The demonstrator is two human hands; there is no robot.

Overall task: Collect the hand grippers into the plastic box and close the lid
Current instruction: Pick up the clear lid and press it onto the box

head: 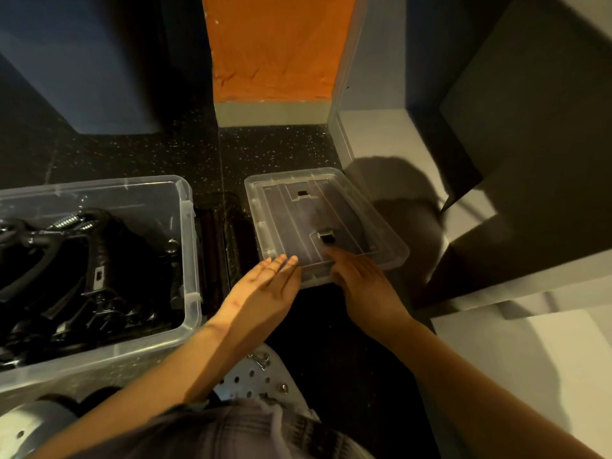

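Two bare hands are seen stretched toward a clear plastic lid [331, 207], which lies flat on the dark speckled floor [149, 154], right of centre. The left hand [265, 286] is held released, its fingers straight and close together, with the fingertips [281, 261] at the lid's near left corner. The right hand [361, 283] is laid over the lid's near edge, a finger stretched toward the nearer of two small black catches [327, 238] set in the lid. Whether the edge is grasped by this hand cannot be told, since the thumb's hold is not plainly shown.

The clear plastic box [188, 246] is set on the floor to the left, well apart from the lid, and stands uncovered. A heap of black hand grippers [82, 276] with coiled metal springs is held inside it. More dark hand grippers [212, 240] are seen lying on the floor in the gap between box and lid, though their outlines are lost in shadow.

A white perforated clog [251, 376] is visible below the left forearm. An orange panel [275, 51] is seen on the wall beyond, and a grey ledge [390, 140] just beside the lid's right side.
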